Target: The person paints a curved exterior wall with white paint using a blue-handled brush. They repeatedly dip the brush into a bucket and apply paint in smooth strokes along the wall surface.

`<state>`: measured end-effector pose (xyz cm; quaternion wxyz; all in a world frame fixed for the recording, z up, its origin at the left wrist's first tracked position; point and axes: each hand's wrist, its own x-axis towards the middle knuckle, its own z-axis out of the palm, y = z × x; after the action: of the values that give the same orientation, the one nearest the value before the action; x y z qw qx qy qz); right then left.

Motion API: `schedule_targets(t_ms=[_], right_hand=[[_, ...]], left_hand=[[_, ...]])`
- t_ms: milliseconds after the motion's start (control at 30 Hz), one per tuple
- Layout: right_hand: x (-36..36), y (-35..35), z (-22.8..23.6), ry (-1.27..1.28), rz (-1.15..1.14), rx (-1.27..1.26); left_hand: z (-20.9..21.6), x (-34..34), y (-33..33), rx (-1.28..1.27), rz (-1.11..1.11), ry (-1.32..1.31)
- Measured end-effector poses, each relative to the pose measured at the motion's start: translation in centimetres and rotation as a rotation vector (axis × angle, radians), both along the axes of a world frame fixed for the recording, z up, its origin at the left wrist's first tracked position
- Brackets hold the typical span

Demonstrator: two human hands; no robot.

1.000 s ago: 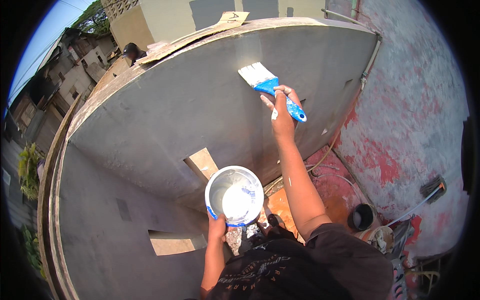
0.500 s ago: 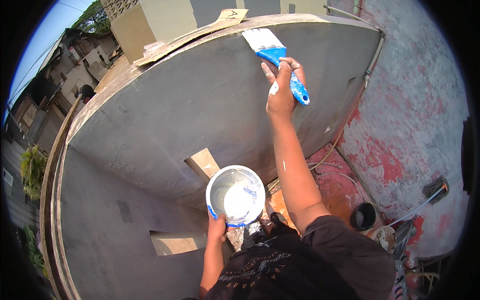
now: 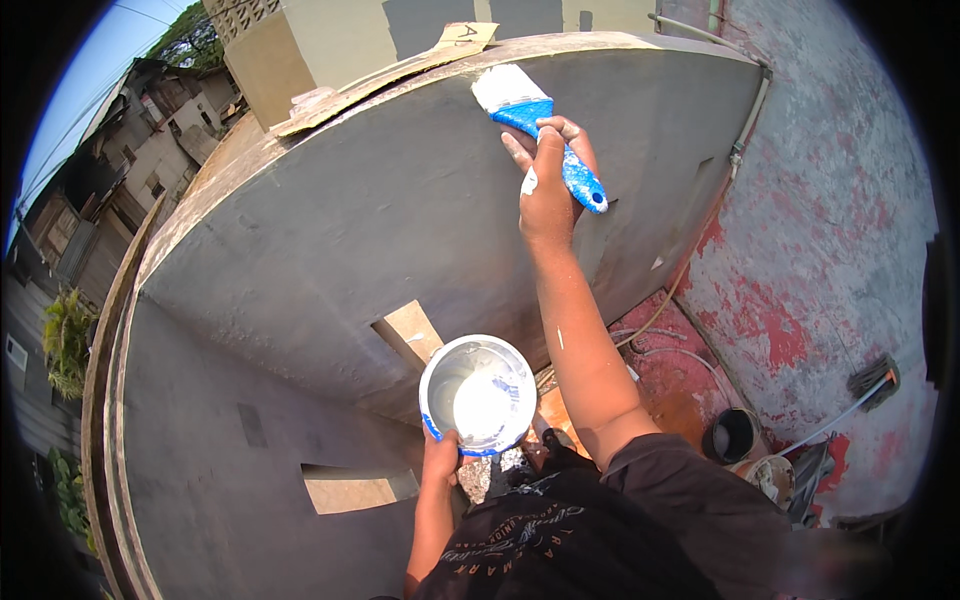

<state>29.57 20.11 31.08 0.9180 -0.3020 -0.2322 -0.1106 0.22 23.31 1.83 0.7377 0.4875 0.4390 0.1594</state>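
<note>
My right hand [image 3: 550, 185] is closed round the blue handle of a wide paintbrush [image 3: 525, 103], its bristles coated white. The bristles are up near the top edge of a grey plastered wall [image 3: 340, 220]; whether they touch it I cannot tell. White paint marks the back of this hand and the forearm. Low in front of me, my left hand [image 3: 440, 455] grips the near rim of a round tub [image 3: 430, 385] with white paint in it and blue smears along its edge. The thumb shows over the rim; the other fingers are mostly hidden beneath.
Cardboard [image 3: 400, 72] lies along the wall top. Rectangular openings [image 3: 345, 490] pierce the grey walls. At right stands a peeling red and grey wall [image 3: 790, 200], with a black bucket [image 3: 730, 436], a paint-stained pail [image 3: 775, 475], a mop [image 3: 872, 382] and a hose [image 3: 680, 350] near it.
My right hand and the brush have shifted slightly left and a little down along the wall top. The tub in my left hand sits slightly further right.
</note>
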Motion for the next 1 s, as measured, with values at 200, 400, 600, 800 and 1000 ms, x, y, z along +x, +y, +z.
schedule_targets(t_ms=[200,400,600,800,1000], right_hand=[[-3.9,1.6,-0.2,-0.166,0.316,-0.083],[2.5,-2.6,0.3,0.058,0.057,-0.04],[4.2,-3.5,-1.5,-0.018,-0.021,-0.024],[3.1,-2.7,-13.4,0.21,0.009,-0.217],[2.2,-5.4,-20.0,0.528,0.077,-0.45]], left_hand=[[-1.8,0.3,0.4,0.046,-0.053,0.019],[-1.3,0.2,0.2,0.005,-0.037,-0.015],[0.7,0.4,-0.4,0.024,-0.05,0.056],[-0.5,0.2,-0.3,0.007,-0.038,0.011],[-1.6,-0.1,-0.5,-0.005,-0.035,0.034]])
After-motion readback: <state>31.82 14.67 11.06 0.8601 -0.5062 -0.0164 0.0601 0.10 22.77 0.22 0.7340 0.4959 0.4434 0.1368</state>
